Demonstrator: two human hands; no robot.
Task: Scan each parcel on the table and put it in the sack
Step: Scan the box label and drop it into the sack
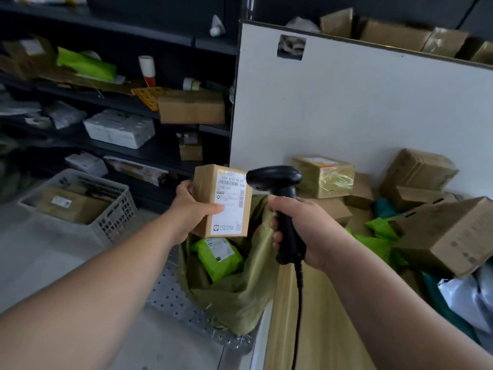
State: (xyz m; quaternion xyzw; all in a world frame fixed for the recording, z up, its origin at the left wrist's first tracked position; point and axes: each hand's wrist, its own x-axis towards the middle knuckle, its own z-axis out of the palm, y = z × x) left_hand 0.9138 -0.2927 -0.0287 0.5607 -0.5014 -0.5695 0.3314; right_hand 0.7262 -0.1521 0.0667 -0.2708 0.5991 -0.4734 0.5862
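The left hand (192,206) is gripping a box (222,201) above the sack (240,295); the right hand (304,231) is clasping the scanner (280,198), its head just right of the box.

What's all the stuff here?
sack: one, olive green, open beside the table
held box: one, brown, above the sack
scanner: one, black, facing the held box's label
mailer: one, bright green, inside the sack
parcel pile: many, brown, green, teal, grey, on the table
table: one, light wood, right
board: one, white, upright behind the pile
crate: one, pale, floor left, holding a brown box
shelves: one, dark, left, holding parcels
left hand: grips the held box
right hand: grips the scanner
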